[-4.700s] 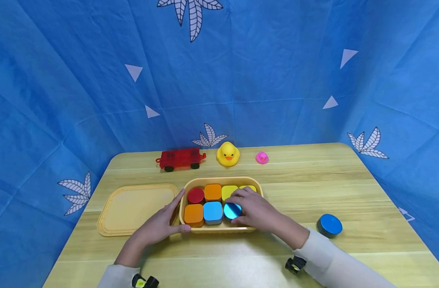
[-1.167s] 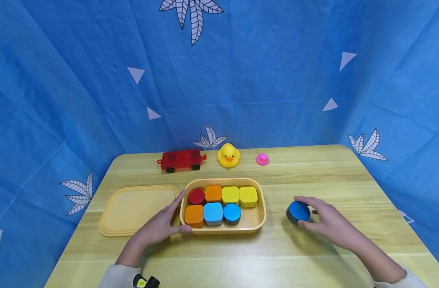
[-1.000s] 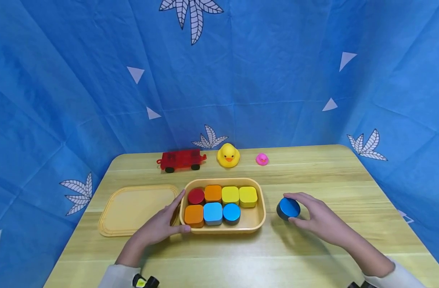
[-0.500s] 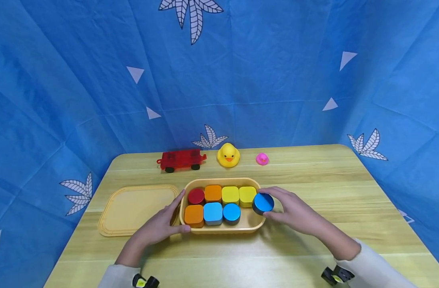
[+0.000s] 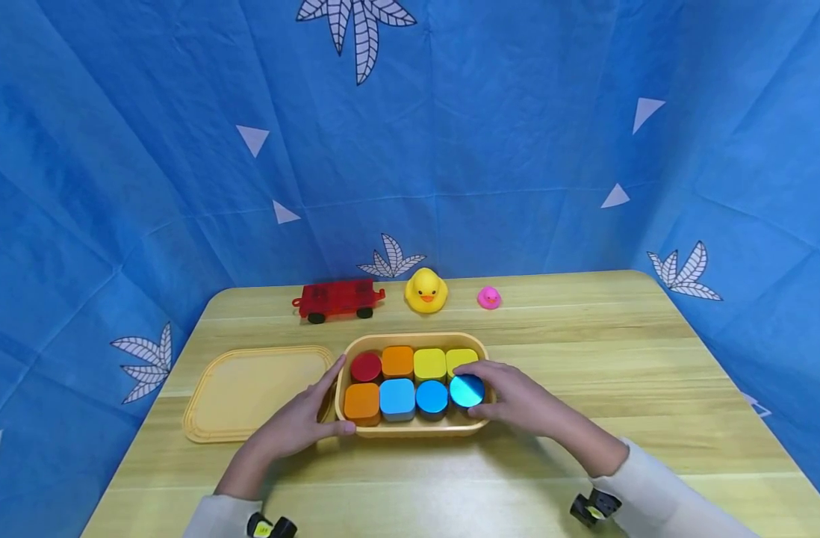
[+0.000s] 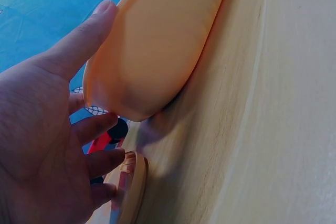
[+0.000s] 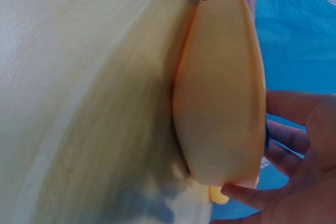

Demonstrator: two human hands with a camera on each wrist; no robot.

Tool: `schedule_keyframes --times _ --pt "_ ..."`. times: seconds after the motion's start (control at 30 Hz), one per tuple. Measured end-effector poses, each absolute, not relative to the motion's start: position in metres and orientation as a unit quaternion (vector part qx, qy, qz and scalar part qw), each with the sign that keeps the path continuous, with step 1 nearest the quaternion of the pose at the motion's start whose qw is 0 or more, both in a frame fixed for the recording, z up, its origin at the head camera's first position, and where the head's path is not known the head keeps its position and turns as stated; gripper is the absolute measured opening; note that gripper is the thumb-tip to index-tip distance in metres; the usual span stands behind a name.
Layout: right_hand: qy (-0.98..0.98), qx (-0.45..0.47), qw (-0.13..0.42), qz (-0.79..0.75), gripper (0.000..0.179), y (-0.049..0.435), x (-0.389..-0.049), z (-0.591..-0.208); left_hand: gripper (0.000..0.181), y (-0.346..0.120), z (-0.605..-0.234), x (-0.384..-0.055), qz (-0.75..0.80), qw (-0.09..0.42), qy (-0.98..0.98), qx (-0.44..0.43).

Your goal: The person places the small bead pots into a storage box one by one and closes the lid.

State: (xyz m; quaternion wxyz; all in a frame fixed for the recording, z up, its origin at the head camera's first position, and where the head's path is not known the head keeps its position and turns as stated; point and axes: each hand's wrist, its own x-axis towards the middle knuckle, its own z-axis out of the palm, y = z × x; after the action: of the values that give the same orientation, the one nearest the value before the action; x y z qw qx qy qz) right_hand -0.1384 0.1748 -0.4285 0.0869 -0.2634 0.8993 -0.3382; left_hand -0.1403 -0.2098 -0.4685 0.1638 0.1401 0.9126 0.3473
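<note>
A peach-yellow plastic box [image 5: 417,431] stands mid-table, holding blocks in two rows. In the back row are a red round block [image 5: 366,367], an orange square one [image 5: 398,360] and two yellow ones. The front row has an orange square block [image 5: 362,403], a light-blue square one [image 5: 397,398] and a blue round one [image 5: 432,398]. My right hand [image 5: 517,396] holds another blue round block [image 5: 467,390] by its sides at the box's front right. My left hand [image 5: 299,422] grips the box's left end, thumb along the rim in the left wrist view.
A flat peach-yellow lid [image 5: 255,392] lies left of the box, close to my left hand. Along the table's back edge stand a red toy wagon [image 5: 338,297], a yellow rubber duck [image 5: 426,291] and a small pink duck [image 5: 489,297]. A blue patterned cloth [image 5: 517,134] hangs behind.
The right hand let go of one blue round block in the box, took the other from the table at right, and carried it left into the box. The left hand stayed put.
</note>
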Motion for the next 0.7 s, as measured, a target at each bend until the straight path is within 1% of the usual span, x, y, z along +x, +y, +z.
schedule_keyframes --times 0.3,0.5,0.7 --pt "0.9 -0.295 0.081 -0.311 0.047 0.17 -0.15 -0.432 0.108 -0.211 -0.467 -0.139 0.348 0.162 0.913 0.142" --pt "0.898 -0.306 0.1 -0.301 0.045 0.169 -0.156 -0.432 0.108 -0.211 -0.467 -0.139 0.347 0.16 0.913 0.145" --pt "0.902 -0.296 0.115 -0.293 0.042 0.165 -0.159 -0.431 0.108 -0.211 -0.468 -0.14 0.345 0.159 0.913 0.147"
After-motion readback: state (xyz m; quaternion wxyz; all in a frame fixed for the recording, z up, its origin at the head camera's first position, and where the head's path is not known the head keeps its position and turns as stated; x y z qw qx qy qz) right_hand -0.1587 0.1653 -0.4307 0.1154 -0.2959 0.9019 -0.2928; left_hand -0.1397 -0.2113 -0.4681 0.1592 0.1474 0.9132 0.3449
